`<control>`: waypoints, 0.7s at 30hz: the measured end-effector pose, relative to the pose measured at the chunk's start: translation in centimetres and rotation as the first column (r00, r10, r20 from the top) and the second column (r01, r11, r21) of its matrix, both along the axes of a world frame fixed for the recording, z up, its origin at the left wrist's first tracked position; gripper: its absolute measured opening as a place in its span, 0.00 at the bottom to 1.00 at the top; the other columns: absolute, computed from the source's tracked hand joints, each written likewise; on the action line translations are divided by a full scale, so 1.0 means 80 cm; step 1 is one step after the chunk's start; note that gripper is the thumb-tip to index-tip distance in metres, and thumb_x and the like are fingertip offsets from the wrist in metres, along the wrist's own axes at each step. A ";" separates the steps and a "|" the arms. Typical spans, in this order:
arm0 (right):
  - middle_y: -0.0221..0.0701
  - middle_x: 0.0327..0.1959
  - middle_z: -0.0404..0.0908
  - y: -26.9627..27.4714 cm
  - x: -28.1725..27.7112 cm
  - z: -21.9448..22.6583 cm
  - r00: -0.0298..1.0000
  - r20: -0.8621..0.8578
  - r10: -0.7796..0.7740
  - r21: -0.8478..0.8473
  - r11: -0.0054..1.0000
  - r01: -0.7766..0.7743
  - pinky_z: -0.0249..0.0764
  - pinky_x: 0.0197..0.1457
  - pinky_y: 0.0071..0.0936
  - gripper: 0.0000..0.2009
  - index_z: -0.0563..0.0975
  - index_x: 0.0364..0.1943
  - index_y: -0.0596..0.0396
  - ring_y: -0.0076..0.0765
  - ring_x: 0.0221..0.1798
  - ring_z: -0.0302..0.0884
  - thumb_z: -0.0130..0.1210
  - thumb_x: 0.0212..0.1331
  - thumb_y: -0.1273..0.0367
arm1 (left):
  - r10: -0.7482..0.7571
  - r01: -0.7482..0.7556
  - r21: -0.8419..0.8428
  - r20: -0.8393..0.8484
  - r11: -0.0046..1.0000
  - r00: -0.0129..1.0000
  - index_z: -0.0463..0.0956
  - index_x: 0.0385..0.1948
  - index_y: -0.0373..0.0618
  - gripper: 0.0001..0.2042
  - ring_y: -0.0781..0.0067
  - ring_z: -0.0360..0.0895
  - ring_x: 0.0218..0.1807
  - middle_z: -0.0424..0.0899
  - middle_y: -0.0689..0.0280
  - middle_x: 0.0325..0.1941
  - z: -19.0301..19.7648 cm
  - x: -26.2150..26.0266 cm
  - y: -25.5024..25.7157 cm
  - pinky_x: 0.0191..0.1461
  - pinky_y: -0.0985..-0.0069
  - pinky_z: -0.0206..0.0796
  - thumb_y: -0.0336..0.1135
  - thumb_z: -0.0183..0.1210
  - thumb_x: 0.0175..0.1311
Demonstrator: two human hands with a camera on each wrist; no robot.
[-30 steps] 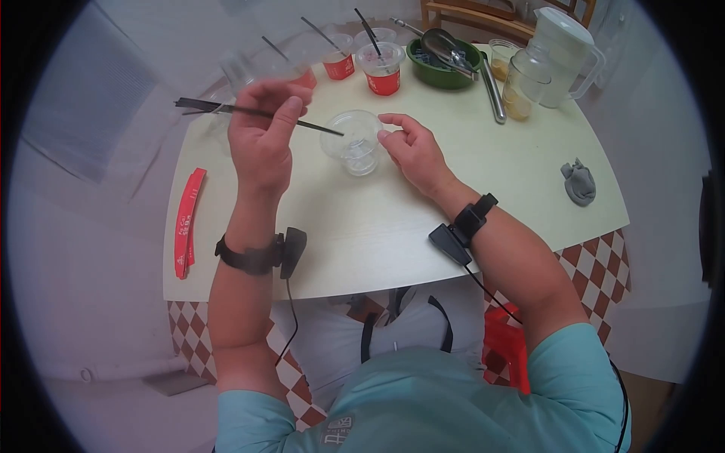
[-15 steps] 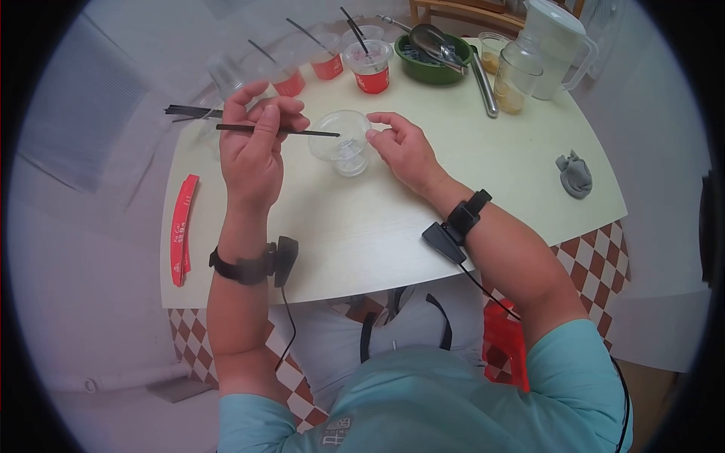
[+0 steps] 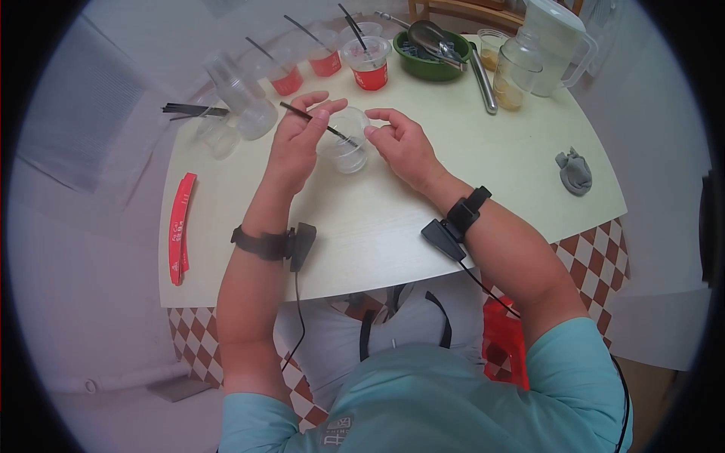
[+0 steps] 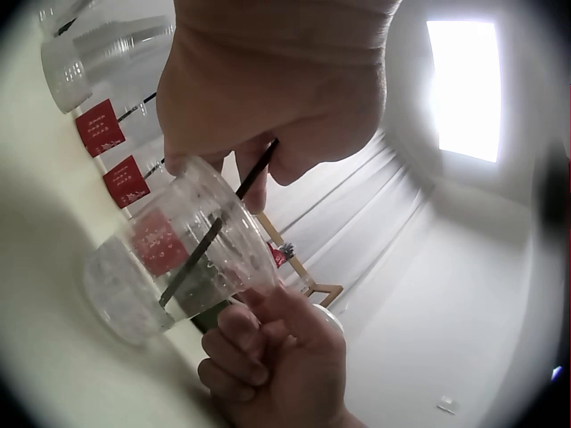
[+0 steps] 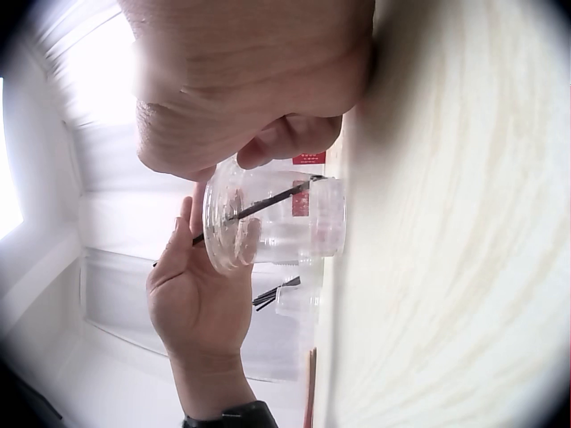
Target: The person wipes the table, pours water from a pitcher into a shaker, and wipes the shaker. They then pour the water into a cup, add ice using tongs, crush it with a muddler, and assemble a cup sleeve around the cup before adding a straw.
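On the table in front of me stands a clear plastic cup (image 3: 349,160) with a narrower base, upright. My left hand (image 3: 296,155) pinches a black straw (image 4: 194,257) between thumb and fingers over the left side of the rim. The straw slants down through the cup's open top, its lower end inside near the base. On the opposite side, my right hand (image 3: 408,155) holds the rim between thumb and index finger, its other fingers curled in the left wrist view. Part of the rim is hidden behind the fingers.
Behind are cups with red bands (image 3: 370,78) and straws, and a green bowl (image 3: 430,71) with a ladle. A jug (image 3: 555,45) and glass jar (image 3: 516,75) stand back right. Stacked clear cups (image 3: 240,94), black straws (image 3: 195,110) and red strips (image 3: 179,230) lie left; a grey cloth (image 3: 575,174), right.
My left hand first parted one straw from the bunch at the left, then moved right and lowered the straw's end into the cup. The right hand keeps its hold on the rim.
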State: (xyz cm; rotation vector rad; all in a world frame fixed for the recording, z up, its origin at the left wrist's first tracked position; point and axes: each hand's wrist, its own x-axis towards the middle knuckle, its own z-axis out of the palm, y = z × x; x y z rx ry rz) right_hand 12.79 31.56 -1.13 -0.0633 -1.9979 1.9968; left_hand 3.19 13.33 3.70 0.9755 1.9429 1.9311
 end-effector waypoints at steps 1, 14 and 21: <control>0.17 0.21 0.73 0.000 -0.001 -0.001 1.000 0.003 0.002 0.002 1.000 -0.002 0.64 0.33 0.20 0.20 0.76 0.57 0.61 0.13 0.26 0.65 0.60 0.66 0.64 | 0.005 -0.005 0.006 0.021 1.000 1.000 0.63 0.64 0.42 0.19 0.72 0.70 0.66 0.80 0.56 0.64 -0.002 0.005 0.005 0.72 0.71 0.57 0.32 0.53 0.76; 0.17 0.20 0.72 0.001 -0.002 -0.002 1.000 -0.001 -0.008 0.019 1.000 0.008 0.64 0.34 0.19 0.21 0.76 0.57 0.61 0.13 0.26 0.65 0.61 0.66 0.63 | 0.278 -0.278 0.036 -0.272 0.960 0.921 0.80 0.42 0.37 0.09 0.76 0.83 0.45 0.89 0.64 0.40 -0.006 0.017 0.002 0.57 0.76 0.71 0.34 0.61 0.71; 0.16 0.20 0.71 0.001 -0.001 -0.002 1.000 -0.005 -0.021 0.047 0.999 0.021 0.64 0.33 0.19 0.20 0.76 0.57 0.61 0.13 0.25 0.64 0.61 0.66 0.63 | 0.301 -0.297 0.061 -0.084 0.953 0.950 0.79 0.43 0.38 0.09 0.78 0.82 0.45 0.88 0.63 0.40 -0.009 0.009 0.008 0.53 0.80 0.69 0.33 0.63 0.71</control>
